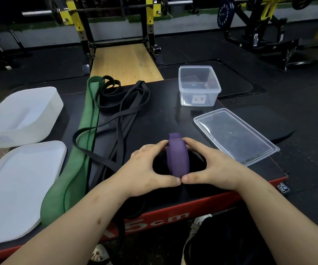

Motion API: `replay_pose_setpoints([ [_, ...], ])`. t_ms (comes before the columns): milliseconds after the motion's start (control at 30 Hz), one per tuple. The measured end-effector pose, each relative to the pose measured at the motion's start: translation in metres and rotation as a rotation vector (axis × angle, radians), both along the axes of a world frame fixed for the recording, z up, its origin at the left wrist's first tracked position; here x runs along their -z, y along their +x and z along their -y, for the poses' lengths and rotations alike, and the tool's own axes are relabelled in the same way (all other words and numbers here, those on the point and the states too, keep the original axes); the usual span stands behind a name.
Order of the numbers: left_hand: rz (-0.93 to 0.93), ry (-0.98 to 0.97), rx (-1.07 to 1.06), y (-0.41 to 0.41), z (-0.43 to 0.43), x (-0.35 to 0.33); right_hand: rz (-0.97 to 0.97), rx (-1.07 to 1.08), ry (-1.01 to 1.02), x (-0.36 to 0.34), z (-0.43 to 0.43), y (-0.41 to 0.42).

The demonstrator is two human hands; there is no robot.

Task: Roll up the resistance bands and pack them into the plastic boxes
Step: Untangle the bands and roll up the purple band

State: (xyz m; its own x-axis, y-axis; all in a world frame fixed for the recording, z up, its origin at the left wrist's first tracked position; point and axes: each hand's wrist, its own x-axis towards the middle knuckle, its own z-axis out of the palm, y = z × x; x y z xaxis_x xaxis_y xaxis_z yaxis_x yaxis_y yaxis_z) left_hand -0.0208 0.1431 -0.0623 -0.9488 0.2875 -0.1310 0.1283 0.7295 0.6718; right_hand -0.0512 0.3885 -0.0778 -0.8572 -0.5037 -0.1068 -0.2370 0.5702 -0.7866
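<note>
Near platform (164,115) front edge — rolled purple band (177,159)

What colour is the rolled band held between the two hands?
Purple. The rolled band shows clearly in the head view.

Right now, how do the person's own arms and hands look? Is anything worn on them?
Both arms are bare up to the frame's edge: no sleeves, gloves, watch or rings show on the left hand or the right hand. The nails are short. The left forearm has a few small marks.
</note>
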Motion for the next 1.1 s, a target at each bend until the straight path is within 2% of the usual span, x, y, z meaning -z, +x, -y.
replay_pose_setpoints([
  [167, -0.013, -0.023, 0.083, 0.012, 0.000, 0.001, -0.045, -0.054, 0.082, -0.005, -0.005, 0.014],
  [300, -0.056, -0.067, 0.098, 0.017, -0.005, 0.003, -0.036, -0.046, 0.069, -0.001, -0.006, 0.012],
  [567, -0.001, 0.054, 0.018, 0.007, -0.002, 0.005, 0.018, 0.101, 0.066, 0.002, 0.014, -0.009],
  [733, 0.003, 0.030, 0.070, 0.004, -0.003, 0.008, 0.063, 0.132, -0.072, 0.006, 0.012, -0.009],
  [867, 0.021, 0.002, 0.068, -0.001, -0.007, 0.010, 0.095, 0.140, -0.065, 0.002, 0.013, -0.019],
  [1100, -0.032, 0.083, 0.029, -0.008, -0.011, 0.013, 0.107, 0.127, -0.241, -0.008, 0.010, -0.016],
])
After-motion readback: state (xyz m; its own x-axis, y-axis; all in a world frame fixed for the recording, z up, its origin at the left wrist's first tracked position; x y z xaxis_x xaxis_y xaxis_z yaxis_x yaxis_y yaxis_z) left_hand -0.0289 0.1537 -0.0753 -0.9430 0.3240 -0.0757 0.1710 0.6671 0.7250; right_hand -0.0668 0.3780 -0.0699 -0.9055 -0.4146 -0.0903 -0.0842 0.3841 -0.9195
